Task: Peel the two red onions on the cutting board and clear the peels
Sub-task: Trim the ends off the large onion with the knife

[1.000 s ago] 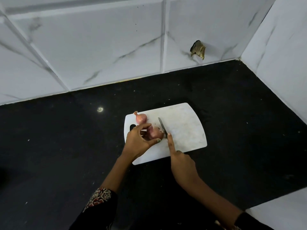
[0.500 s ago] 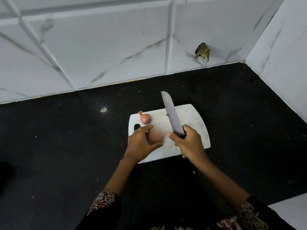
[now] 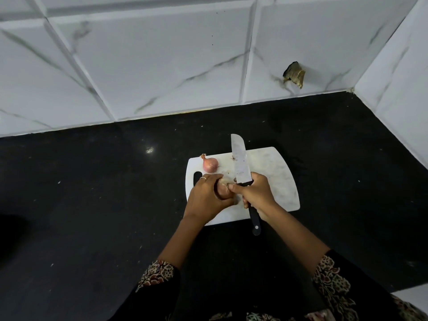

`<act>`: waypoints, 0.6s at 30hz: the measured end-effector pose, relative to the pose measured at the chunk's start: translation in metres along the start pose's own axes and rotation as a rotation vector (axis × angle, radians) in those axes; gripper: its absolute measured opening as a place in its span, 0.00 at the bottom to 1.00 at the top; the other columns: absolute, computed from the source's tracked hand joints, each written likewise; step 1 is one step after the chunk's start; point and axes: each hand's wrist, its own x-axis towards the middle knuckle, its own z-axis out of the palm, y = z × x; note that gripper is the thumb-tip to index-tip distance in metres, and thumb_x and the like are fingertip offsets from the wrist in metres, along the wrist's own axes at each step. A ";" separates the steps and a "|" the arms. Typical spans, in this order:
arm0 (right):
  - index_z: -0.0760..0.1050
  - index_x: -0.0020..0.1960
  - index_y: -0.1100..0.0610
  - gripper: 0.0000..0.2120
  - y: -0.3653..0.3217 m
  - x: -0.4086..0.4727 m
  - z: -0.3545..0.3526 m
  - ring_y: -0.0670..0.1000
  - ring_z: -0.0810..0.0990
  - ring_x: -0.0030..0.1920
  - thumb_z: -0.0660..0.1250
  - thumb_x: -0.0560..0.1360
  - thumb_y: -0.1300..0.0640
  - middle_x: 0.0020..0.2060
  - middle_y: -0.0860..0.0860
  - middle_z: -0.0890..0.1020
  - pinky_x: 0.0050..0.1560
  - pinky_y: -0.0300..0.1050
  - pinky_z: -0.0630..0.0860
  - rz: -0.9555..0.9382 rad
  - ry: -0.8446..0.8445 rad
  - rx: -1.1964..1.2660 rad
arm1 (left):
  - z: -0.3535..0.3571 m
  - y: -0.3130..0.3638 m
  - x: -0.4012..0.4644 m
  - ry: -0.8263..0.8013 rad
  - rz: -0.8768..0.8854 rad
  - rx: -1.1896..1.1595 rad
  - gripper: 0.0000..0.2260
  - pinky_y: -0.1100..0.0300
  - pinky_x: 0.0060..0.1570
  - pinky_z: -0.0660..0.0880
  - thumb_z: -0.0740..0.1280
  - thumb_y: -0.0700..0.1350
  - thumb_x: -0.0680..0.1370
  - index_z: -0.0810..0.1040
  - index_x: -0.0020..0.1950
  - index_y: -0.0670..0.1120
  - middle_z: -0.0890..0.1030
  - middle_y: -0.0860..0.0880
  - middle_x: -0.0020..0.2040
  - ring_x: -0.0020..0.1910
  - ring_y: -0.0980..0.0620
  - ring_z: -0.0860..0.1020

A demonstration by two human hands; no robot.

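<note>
Centrally, one red onion (image 3: pixel 222 189) is grasped by the left hand (image 3: pixel 206 198) over the cutting board's (image 3: pixel 275 179) near left part; the second onion (image 3: pixel 210 164) sits at its far left corner. Right hand (image 3: pixel 257 196) grips the knife (image 3: pixel 240 162), blade pointing toward the tabletop's (image 3: pixel 92 193) far edge.

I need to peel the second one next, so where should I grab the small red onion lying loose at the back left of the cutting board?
Pinch the red onion round its bulb, probably from above. It lies free on the cutting board, its thin stem tip toward the back left, too slight to grip. The knife blade crosses the right side, so come from the left.
</note>
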 end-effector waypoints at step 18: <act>0.73 0.47 0.59 0.07 -0.002 0.005 -0.019 0.42 0.65 0.15 0.64 0.70 0.65 0.22 0.46 0.72 0.16 0.29 0.63 0.203 -0.450 1.162 | 0.001 0.013 0.007 -0.170 -0.298 -0.833 0.13 0.66 0.44 0.76 0.69 0.44 0.76 0.79 0.60 0.47 0.81 0.46 0.56 0.55 0.49 0.80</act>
